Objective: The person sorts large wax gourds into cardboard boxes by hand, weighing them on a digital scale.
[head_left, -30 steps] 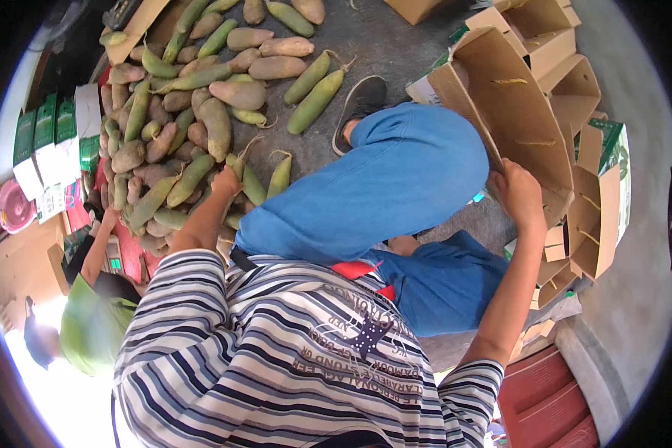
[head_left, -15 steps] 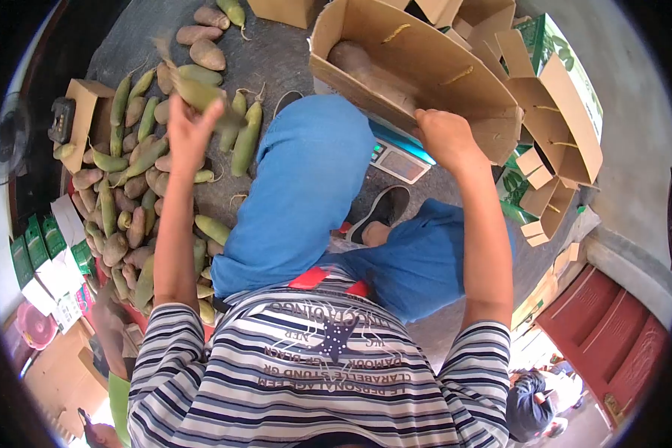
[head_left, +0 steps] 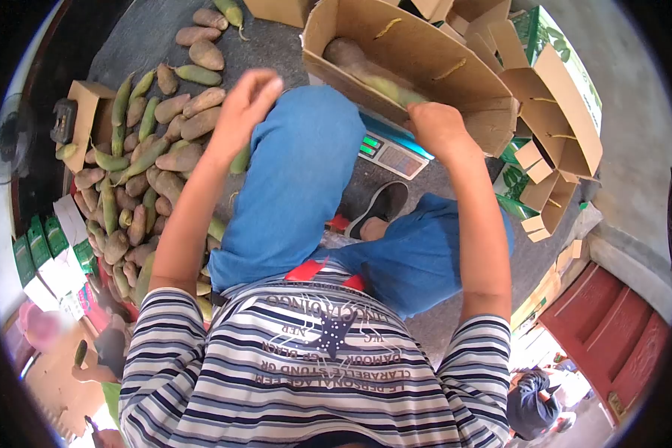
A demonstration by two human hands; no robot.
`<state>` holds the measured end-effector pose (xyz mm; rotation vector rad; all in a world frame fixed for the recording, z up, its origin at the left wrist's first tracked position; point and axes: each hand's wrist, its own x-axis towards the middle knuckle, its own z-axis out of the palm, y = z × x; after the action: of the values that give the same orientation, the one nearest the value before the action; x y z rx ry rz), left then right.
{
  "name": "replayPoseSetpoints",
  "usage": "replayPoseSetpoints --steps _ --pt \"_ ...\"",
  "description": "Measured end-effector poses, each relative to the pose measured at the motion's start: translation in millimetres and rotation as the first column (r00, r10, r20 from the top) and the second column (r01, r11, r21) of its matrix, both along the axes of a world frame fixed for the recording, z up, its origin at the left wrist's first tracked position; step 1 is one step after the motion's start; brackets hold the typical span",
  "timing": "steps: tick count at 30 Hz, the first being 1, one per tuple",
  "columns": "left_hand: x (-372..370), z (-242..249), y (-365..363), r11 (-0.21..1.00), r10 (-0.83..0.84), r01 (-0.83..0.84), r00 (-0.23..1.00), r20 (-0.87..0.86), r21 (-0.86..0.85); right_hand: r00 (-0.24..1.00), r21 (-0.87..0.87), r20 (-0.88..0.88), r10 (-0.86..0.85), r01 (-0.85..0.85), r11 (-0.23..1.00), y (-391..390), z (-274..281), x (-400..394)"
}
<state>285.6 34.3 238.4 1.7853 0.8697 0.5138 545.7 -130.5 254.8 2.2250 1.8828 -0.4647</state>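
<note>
My right hand (head_left: 438, 128) is closed on the near edge of a cardboard box (head_left: 485, 89). Inside the box lie a brownish-pink tuber (head_left: 346, 52), like a sweet potato, and a slightly blurred green radish (head_left: 384, 86), its end close to my right fingers. A scale (head_left: 393, 157) with a lit green display shows beneath the box's near side. My left hand (head_left: 248, 112) is in the air beside my knee, fingers loosely bent and apart, with nothing seen in them. Left of it, tubers (head_left: 201, 123) and green radishes (head_left: 148, 116) cover the floor in a heap.
Open cardboard boxes (head_left: 556, 104) with cord handles stand at the right. A small box (head_left: 93, 112) with a black device (head_left: 63, 119) sits at the far left, above green-and-white cartons (head_left: 41, 250). Another person's hand (head_left: 93, 373) holds a green vegetable at lower left.
My left hand has moved right, away from the heap, and no longer holds the green radish. A green radish now lies in the box, which has shifted slightly left with my right hand.
</note>
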Motion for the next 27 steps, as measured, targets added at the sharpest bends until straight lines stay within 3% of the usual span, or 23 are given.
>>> replayPoseSetpoints --steps 1,4,5,6,7,9,12,14,17,19,22,25,27 --pt "-17 -14 -3 0.995 -0.061 0.048 0.986 -0.157 -0.088 1.000 -0.025 0.007 0.003 -0.003 1.000 2 4 1" --pt "-78 -83 -5 0.979 -0.205 0.187 0.915 -0.347 -0.085 0.999 -0.054 0.028 0.039 -0.038 0.998 -1 -15 8" --pt "-89 -80 -11 0.960 -0.177 0.274 0.742 -0.647 0.051 0.996 -0.028 0.030 0.082 -0.081 0.996 0 -14 8" --pt "-92 -80 -19 0.907 -0.098 0.402 0.484 -0.869 0.122 0.996 0.028 -0.020 0.082 -0.082 0.996 -3 -9 5" --pt "-103 -88 -25 0.880 -0.057 0.459 0.357 -0.932 0.122 0.996 -0.038 -0.022 0.081 -0.082 0.996 -1 -2 -1" --pt "-142 -134 -28 0.933 -0.059 0.347 0.422 -0.905 0.101 0.996 0.002 0.011 0.090 -0.090 0.996 -1 5 -10" --pt "-207 -165 -35 0.990 0.000 0.133 0.359 -0.933 0.051 0.998 -0.011 0.034 0.057 -0.056 0.998 -1 7 -9" --pt "-276 -188 -30 0.997 0.023 0.073 0.207 -0.978 0.039 0.998 -0.018 0.034 0.055 -0.055 0.998 2 12 -12" --pt "-344 -163 -35 0.987 0.111 -0.107 -0.065 -0.992 0.117 0.998 -0.023 0.042 0.051 -0.050 0.998 3 14 -13" --pt "-379 -151 -48 0.985 0.088 -0.131 -0.184 -0.979 0.113 0.997 -0.022 0.046 0.061 -0.061 0.998 3 12 -12" --pt "-386 -127 -62 0.995 -0.101 -0.010 -0.285 -0.953 -0.102 0.996 -0.032 0.049 0.069 -0.068 0.997 5 9 -8" --pt "-393 -147 -68 0.999 -0.018 0.035 -0.373 -0.928 -0.034 0.998 -0.054 0.046 0.053 -0.051 0.997 7 9 -9" --pt "-403 -162 -69 0.999 0.000 0.043 -0.358 -0.934 -0.016 0.998 -0.012 0.039 0.057 -0.057 0.998 5 8 -9"
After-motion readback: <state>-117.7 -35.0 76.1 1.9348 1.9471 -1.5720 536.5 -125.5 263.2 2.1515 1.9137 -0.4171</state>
